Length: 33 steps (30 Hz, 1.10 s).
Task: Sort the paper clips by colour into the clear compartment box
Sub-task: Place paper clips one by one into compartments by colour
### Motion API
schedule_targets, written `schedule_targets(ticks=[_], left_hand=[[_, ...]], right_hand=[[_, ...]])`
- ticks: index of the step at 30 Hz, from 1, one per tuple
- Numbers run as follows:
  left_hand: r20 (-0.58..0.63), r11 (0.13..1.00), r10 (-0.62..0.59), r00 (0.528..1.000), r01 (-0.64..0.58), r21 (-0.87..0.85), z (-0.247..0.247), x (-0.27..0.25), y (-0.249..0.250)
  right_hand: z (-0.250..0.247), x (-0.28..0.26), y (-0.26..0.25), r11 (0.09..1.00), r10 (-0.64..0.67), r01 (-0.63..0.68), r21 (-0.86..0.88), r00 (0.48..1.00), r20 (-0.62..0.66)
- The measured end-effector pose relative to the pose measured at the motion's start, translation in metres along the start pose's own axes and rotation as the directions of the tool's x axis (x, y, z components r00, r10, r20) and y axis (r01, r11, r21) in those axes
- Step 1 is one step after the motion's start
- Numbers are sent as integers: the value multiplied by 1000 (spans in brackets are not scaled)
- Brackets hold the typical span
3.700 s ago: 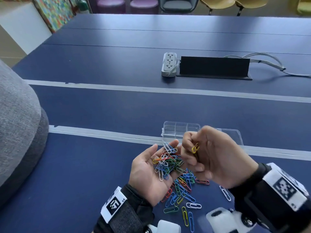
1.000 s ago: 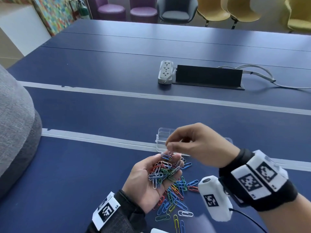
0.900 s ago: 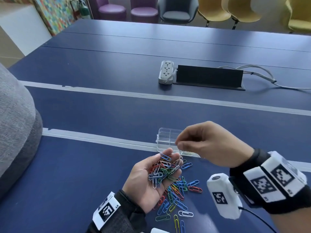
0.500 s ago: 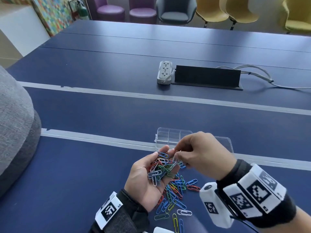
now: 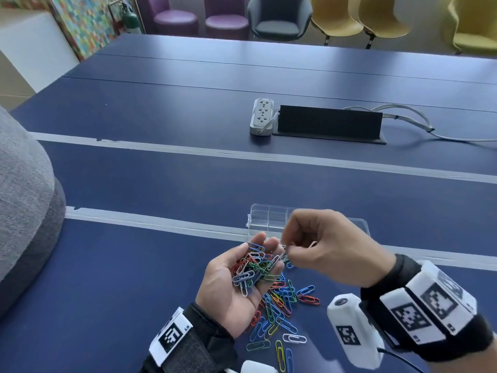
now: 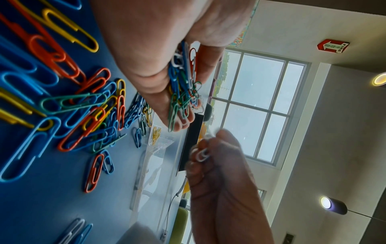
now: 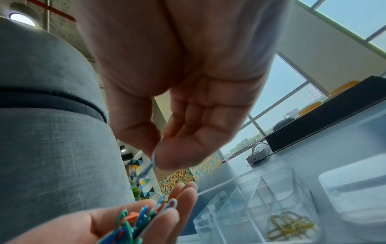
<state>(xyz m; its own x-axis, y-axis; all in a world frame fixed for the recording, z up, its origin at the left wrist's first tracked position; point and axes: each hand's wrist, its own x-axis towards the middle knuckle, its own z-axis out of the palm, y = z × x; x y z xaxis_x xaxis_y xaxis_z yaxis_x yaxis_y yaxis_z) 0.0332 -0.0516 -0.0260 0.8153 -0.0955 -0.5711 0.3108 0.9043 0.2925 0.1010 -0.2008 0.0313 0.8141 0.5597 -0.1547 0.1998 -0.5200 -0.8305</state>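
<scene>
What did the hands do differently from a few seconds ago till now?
The right hand no longer holds the yellow clip. It reached over to the clear box, came back toward the left hand and now pinches a white clip just above that palm. Unchanged: the left hand lies palm up with its mixed clips, loose clips lie on the table, and the box is in place.

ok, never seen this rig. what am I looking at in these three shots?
No robot: a person's bare hands, with cameras strapped on. The wide shot comes from a head camera; the other two look along each wrist at the fingers. The left hand lies palm up, carrying a heap of mixed paper clips. The right hand pinches a white clip. More loose clips lie on the blue table. Behind is the clear compartment box, with yellow clips in one compartment.
</scene>
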Motion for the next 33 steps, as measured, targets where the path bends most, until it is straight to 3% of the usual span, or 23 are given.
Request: schedule_targets(ticks=[8,24,29,33], left_hand=[[24,999,-28,999,29,-41,-1,2,0],[75,994,-74,994,80,-79,-3,2,1],[36,996,-58,998,60,-58,-3,2,2],[29,997,-44,999,46,-63,-7,0,5]], right_hand=[[12,0,6,915,-126,153,-372,987,95],[8,2,1,855,-157,267,-445,950,269],[2,7,-2,872,-164,234,-430,967,193],[-6,22,-4,889,-116,109,-445,993,12]])
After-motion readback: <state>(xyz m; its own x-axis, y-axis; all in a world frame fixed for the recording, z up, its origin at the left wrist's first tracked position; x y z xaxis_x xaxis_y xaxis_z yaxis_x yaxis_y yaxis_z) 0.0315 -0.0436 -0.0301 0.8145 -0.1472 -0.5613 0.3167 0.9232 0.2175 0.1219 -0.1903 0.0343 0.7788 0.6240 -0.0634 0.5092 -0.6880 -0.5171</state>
